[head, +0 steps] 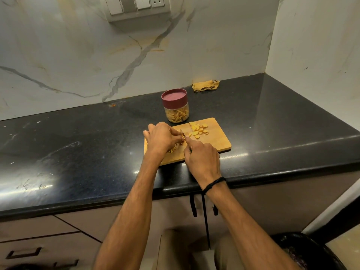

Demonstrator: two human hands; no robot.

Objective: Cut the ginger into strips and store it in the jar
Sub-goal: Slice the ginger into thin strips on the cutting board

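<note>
A wooden cutting board lies on the black counter. Ginger slices sit in a loose pile at its far middle. My left hand curls over a ginger piece at the board's left, pinching it against the wood. Cut strips show under that hand. My right hand grips a knife; only a short part of the blade shows, right beside the left fingertips. Behind the board stands a clear jar with a maroon lid, closed, partly filled with ginger strips.
A crumpled yellow cloth lies at the counter's back right near the wall corner. The black counter stretches left. Marble walls rise behind and to the right. Drawers and cabinet handles sit below the counter edge.
</note>
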